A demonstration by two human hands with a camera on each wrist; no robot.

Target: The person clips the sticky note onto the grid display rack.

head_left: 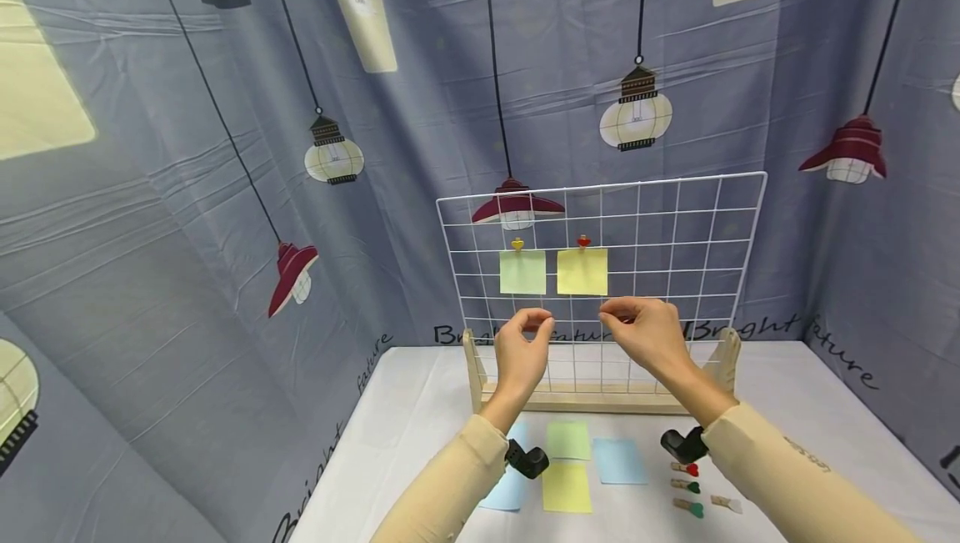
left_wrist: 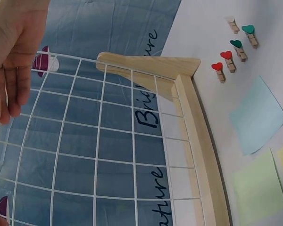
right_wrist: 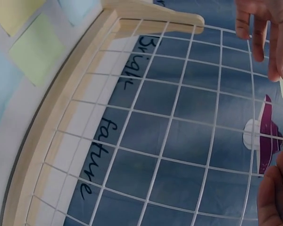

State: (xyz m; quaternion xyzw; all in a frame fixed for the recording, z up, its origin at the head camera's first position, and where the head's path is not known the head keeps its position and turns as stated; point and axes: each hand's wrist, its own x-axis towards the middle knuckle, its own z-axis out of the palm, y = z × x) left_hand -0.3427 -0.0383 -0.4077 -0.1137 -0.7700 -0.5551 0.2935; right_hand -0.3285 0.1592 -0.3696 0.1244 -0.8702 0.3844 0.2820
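Note:
Both hands are raised before a white wire grid (head_left: 675,263). Just below a light green sticky note (head_left: 522,273), my left hand (head_left: 521,351) has its thumb and forefinger brought close together. My right hand (head_left: 647,330) is bent the same way, fingertips just under the lower right corner of a yellow sticky note (head_left: 582,272). Nothing shows between the fingers of either hand. A yellow heart clothespin (head_left: 517,243) clips the green note to the wire; a red heart clothespin (head_left: 583,241) clips the yellow one. Wrist views show note edges close by the fingertips.
The grid stands in a wooden base (head_left: 592,399) on a white table (head_left: 420,397). In front lie a green note (head_left: 568,440), a yellow note (head_left: 567,487) and blue notes (head_left: 619,461). Several heart clothespins (head_left: 687,487) lie at right. A patterned curtain (head_left: 420,276) surrounds the table.

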